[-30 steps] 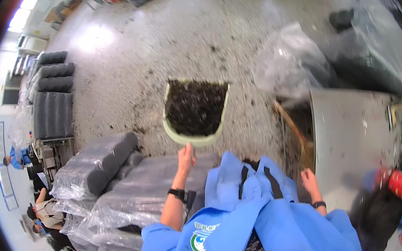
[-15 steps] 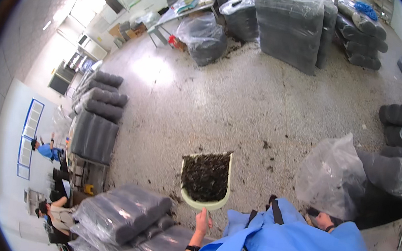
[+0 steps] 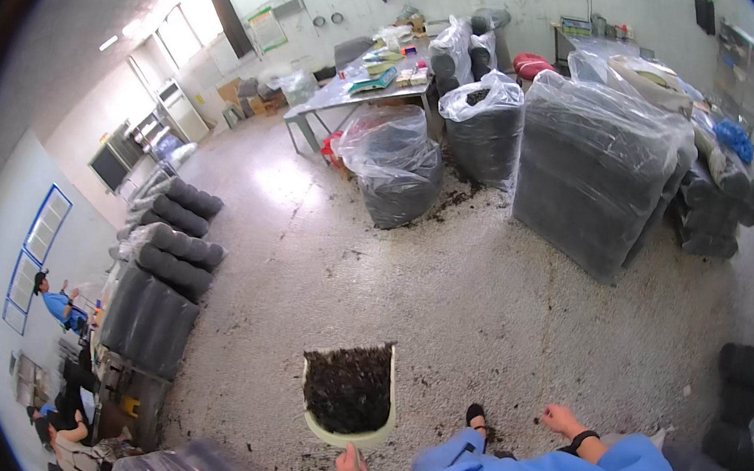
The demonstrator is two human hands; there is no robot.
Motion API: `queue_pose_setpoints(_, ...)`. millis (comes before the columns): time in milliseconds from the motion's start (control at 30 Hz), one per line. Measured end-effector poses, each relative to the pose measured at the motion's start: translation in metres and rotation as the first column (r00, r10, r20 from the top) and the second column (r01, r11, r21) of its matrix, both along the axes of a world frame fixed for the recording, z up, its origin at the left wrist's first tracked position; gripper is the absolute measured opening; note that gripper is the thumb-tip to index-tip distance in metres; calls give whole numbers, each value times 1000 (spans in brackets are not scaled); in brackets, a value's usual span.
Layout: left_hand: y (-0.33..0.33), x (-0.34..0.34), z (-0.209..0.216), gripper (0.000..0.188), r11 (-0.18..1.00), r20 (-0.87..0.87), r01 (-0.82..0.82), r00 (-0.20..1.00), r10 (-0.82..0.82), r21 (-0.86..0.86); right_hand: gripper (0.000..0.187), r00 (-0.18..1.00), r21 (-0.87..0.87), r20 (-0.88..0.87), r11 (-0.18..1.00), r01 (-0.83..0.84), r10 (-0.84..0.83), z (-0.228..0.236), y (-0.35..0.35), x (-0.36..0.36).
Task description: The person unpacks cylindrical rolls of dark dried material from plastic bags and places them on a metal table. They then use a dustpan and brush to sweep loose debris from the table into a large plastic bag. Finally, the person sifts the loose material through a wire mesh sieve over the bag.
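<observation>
My left hand (image 3: 351,468) grips the short handle of a pale cream scoop (image 3: 348,438), its flat mouth pointing away from me. Dark, shredded, leaf-like material (image 3: 347,388) fills the scoop, which is held level above the floor. Out to the right, my right hand (image 3: 562,419) is in the air with its fingers curled and nothing visible in them. It wears a dark band at the wrist and touches nothing that I can see.
Ahead stand large clear plastic bags of dark material (image 3: 399,168) and a tall wrapped block (image 3: 588,176). Behind them is a cluttered table (image 3: 337,93). Stacked dark bags (image 3: 149,321) line the left, with two people beyond. Dark crumbs dot the speckled floor (image 3: 445,290).
My view has lifted and shifted, with more of the far wall showing. My right hand has come away from beside the clear plastic bag at right. The loaded scoop remains in my left hand.
</observation>
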State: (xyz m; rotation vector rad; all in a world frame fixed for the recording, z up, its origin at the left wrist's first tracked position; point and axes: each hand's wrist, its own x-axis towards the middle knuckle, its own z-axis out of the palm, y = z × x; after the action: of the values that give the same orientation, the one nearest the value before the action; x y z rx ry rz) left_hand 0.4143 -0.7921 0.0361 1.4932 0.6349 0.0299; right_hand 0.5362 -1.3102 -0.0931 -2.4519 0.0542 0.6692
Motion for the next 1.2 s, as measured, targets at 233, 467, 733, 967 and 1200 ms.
queue_pose_setpoints(233,0,309,65,54,997,38,68,997,-69,36,27,983,-22,-99,988,154,-155,9,-50,116)
queue_pose_setpoints(467,-10,631,83,52,988,131,153,979,-155,26,27,898,-67,-282,940,334,-339,-10,-60,278)
queue_pose_setpoints(733,31,931,130,55,985,139,129,980,-145,119,25,934,76,-68,932,355,-350,55,-18,663)
queue_pose_setpoints(967,82,1193,162,54,979,101,157,980,-171,133,16,918,202,118,914,352,-379,122,19,937)
queue_pose_setpoints(1200,186,1435,150,59,940,-218,279,947,-235,198,22,796,23,-169,805,592,-581,114,53,1003)
